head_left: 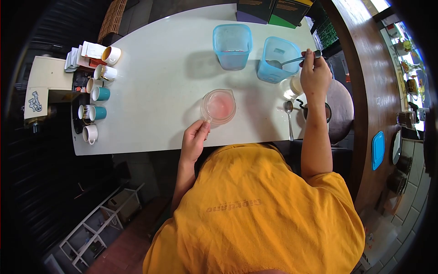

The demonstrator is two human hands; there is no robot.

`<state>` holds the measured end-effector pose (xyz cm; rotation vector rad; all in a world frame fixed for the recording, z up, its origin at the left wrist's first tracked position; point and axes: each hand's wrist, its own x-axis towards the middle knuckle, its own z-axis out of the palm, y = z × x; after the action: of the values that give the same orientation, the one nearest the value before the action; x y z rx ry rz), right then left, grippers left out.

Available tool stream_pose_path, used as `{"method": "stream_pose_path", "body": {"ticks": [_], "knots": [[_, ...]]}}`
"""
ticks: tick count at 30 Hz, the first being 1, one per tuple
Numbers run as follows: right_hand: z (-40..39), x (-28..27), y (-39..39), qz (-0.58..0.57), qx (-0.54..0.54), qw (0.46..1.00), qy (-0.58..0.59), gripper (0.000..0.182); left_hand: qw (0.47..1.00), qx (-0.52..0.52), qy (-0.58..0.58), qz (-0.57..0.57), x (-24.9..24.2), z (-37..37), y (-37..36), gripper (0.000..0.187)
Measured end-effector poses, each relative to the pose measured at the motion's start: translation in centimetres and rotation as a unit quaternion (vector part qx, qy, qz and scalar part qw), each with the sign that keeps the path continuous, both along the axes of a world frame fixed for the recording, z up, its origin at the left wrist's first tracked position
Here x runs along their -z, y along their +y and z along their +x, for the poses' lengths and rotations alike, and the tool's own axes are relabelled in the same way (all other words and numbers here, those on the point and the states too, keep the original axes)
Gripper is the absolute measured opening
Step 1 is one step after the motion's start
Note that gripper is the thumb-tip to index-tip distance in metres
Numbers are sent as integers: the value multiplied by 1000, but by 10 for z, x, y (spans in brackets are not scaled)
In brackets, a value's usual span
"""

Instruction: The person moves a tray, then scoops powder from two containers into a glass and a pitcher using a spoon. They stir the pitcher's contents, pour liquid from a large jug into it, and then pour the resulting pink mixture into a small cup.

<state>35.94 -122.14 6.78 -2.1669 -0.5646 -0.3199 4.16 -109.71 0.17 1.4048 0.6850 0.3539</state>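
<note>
My left hand [195,142] is closed on the handle of a small clear measuring jug [219,108], which stands near the front of the white table. Pale pink liquid shows inside it. Between the fingers of my right hand [315,76] is the handle of a metal spoon [294,60]. Its bowl end dips inside the rim of the right-hand blue plastic tub [273,75]. A second blue tub [233,59] stands just to the left, with a little pink at its bottom. Under my right wrist sits a clear glass [288,86], partly covered by the arm.
Another metal spoon [289,118] lies near the front edge, beside a dark-handled pot [323,113] half hidden by my forearm. Several mugs [100,93] line the table's left side, by a cream-coloured machine [49,82]. Dark boxes [271,11] stand at the back. A blue lid [378,150] rests on the right-hand wooden counter.
</note>
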Motion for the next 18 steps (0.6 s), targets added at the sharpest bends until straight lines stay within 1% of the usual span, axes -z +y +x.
{"method": "stream_pose_path", "body": {"ticks": [2,3,4,6,8,10,11,12,14,16,18], "knots": [[-3,-10,-4,48,37,996,67,31,1000,1,-1,-4,0,1,0,30],[1,-9,-7,56,35,997,27,32,1000,1,0,-8,0,1,0,30],[2,-10,-10,56,36,997,26,32,1000,0,0,-12,1,2,0,30],[2,-16,-18,134,32,989,45,31,1000,2,0,-25,0,4,2,29],[6,-20,-26,127,36,991,32,28,999,3,1,-38,0,6,3,29],[5,-26,-31,212,12,977,22,27,998,6,2,-56,0,10,5,28],[2,-33,-35,232,3,972,38,27,998,5,1,-56,0,13,6,28],[-2,-39,-38,232,2,972,39,27,998,9,-1,-68,0,16,7,28],[-8,-50,-42,280,-3,959,45,28,997,12,-2,-81,-1,21,8,27],[-18,-59,-46,286,-6,957,48,29,996,26,-8,-91,-3,28,8,26],[-25,-62,-50,316,-32,947,50,29,995,31,-9,-94,-5,34,7,26]]}}
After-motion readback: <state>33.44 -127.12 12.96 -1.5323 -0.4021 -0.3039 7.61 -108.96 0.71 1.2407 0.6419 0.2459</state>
